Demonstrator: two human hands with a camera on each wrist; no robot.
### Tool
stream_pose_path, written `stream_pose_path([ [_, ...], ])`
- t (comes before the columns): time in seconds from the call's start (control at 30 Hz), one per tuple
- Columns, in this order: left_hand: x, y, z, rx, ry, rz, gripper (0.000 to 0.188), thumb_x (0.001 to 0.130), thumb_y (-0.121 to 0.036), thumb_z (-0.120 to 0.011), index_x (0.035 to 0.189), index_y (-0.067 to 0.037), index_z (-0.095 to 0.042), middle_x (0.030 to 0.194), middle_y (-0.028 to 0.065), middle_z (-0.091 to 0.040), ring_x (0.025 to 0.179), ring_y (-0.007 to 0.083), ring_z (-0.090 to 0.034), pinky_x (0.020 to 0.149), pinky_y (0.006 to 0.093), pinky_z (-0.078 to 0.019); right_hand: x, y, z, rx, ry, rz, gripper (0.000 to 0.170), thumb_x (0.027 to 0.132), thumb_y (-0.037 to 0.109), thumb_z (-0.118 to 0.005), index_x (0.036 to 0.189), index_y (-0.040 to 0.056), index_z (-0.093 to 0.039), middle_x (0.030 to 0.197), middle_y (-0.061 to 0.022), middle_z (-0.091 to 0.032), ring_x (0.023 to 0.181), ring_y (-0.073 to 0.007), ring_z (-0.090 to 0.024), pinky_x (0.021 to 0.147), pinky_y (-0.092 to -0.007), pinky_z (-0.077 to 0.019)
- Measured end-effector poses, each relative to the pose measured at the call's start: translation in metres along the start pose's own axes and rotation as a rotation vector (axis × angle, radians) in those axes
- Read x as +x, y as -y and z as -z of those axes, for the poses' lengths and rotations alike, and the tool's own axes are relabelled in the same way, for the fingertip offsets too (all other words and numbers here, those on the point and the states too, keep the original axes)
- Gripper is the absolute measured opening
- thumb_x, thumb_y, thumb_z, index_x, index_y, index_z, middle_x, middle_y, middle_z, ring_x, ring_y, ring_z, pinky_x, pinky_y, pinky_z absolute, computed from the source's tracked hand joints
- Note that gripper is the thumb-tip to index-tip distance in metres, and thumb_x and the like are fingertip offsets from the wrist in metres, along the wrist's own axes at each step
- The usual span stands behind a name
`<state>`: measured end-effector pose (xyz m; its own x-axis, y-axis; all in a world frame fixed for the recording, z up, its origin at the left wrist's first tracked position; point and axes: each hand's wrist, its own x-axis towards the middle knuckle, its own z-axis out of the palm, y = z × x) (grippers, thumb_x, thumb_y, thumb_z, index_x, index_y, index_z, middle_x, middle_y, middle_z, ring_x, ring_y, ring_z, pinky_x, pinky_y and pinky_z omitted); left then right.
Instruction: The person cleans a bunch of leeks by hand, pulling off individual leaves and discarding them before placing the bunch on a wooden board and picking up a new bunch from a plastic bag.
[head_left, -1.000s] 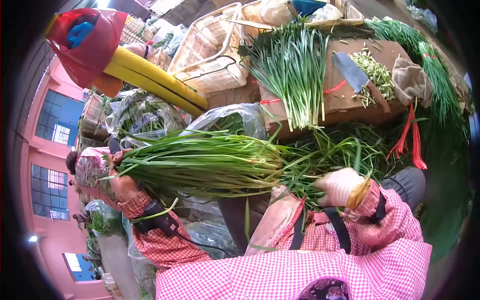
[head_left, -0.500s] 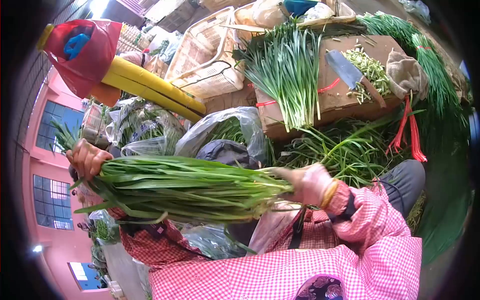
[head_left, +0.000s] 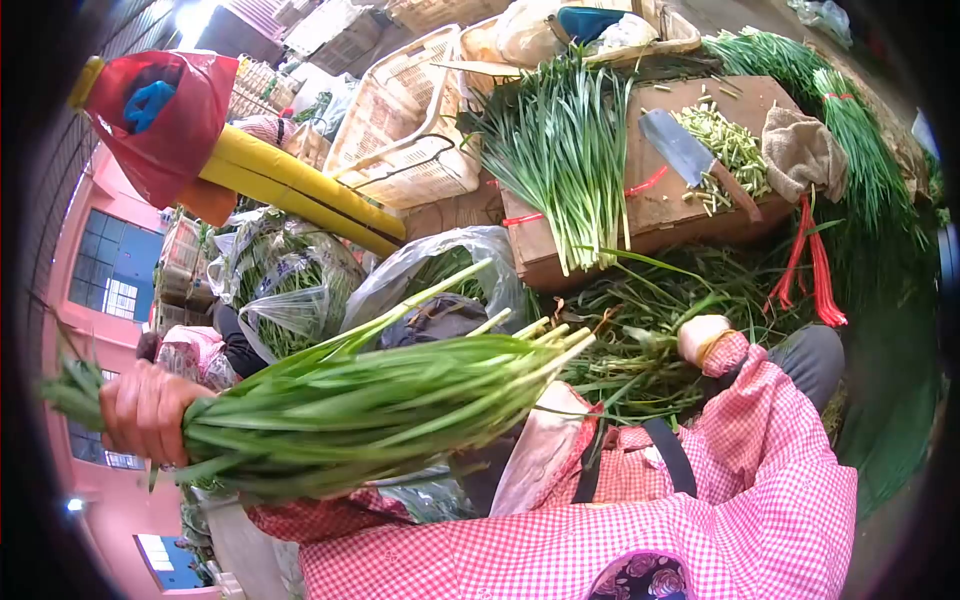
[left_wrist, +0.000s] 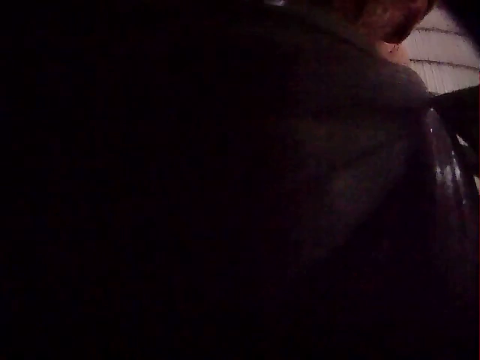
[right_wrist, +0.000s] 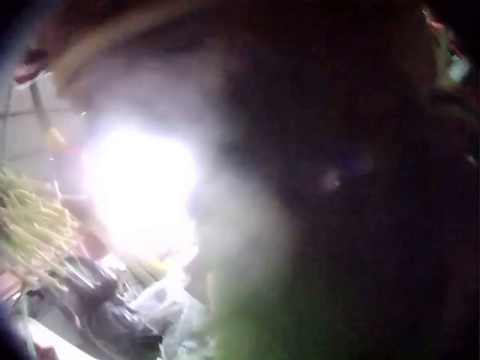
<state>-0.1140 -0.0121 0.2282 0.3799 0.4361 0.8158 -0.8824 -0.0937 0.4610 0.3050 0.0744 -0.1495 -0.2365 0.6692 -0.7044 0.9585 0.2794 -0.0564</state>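
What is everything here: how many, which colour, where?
Held greens: one bunch, green, in left hand
Laid greens: one bunch, green, on box
Box: one, brown, upper right
Cleaver: one, grey-bladed, on box
Stem pieces: many, pale green, by cleaver
Sack: one, tan, on box
Ties: several, red, below sack
Loose leaves: heap, green, below box
Crates: several, cream, top centre
Plastic bags: at least two, clear, left of box
Post: one, yellow, upper left
Red bag: one, red, on post
Other greens: several bunches, green, far right
Sleeves: two, pink-checked, lower centre
Left hand: one, bare, gripping held greens
Right hand: one, yellowish wristband, near loose leaves
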Motion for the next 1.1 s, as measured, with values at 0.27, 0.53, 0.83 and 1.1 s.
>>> stream_pose_path([
  [0.27, 0.019, 0.047, 0.005, -0.144, 0.131, 0.153, 0.017, 0.076, -0.002, -0.055, 0.062, 0.001, -0.044, 0.048, 0.0153, -0.049, 0.035, 0.0211, -0.047, 0.032, 0.0349, -0.0452, -0.150, 0.069, 0.170, 0.584, -0.583, 0.979, 0.047, 0.076, 0.034, -0.062, 0.116, 0.0105, -0.053, 0.110, -0.0123, -0.058, 0.099, -0.0258, -0.057, 0.086, -0.0356, -0.0451],
  [0.53, 0.021, 0.008, 0.030, 0.149, -0.305, 0.159, 0.019, 0.083, -0.005, -0.046, 0.065, -0.007, -0.042, 0.045, 0.0034, -0.047, 0.034, 0.0111, -0.045, 0.035, 0.0240, -0.0453, -0.056, 0.195, 0.091, 0.948, 0.865, 1.411, 0.042, 0.086, 0.029, -0.054, 0.110, -0.0055, -0.054, 0.100, -0.0112, -0.060, 0.092, -0.0159, -0.053, 0.083, -0.0301, -0.0429],
  [0.83, -0.074, -0.036, 0.079, 0.379, -0.667, 0.077, 0.039, 0.096, -0.024, -0.035, 0.061, -0.011, -0.047, 0.050, -0.0025, -0.045, 0.047, 0.0100, -0.042, 0.067, 0.0226, -0.0384, -0.038, 0.118, 0.025, 2.311, 1.334, 1.136, 0.058, 0.083, 0.042, -0.049, 0.127, 0.0045, -0.040, 0.119, -0.0185, -0.050, 0.087, -0.0218, -0.055, 0.075, -0.0357, -0.0487],
  [1.1, -0.175, -0.039, 0.078, 0.269, -0.947, 0.030, 0.039, 0.095, -0.029, -0.038, 0.060, -0.013, -0.034, 0.054, -0.0039, -0.033, 0.052, 0.0090, -0.033, 0.060, 0.0257, -0.0337, -0.045, 0.097, 0.032, 2.154, 0.810, 0.781, 0.081, 0.066, 0.063, -0.060, 0.123, 0.0065, -0.046, 0.108, -0.0108, -0.057, 0.072, -0.0181, -0.058, 0.053, -0.0242, -0.0462],
])
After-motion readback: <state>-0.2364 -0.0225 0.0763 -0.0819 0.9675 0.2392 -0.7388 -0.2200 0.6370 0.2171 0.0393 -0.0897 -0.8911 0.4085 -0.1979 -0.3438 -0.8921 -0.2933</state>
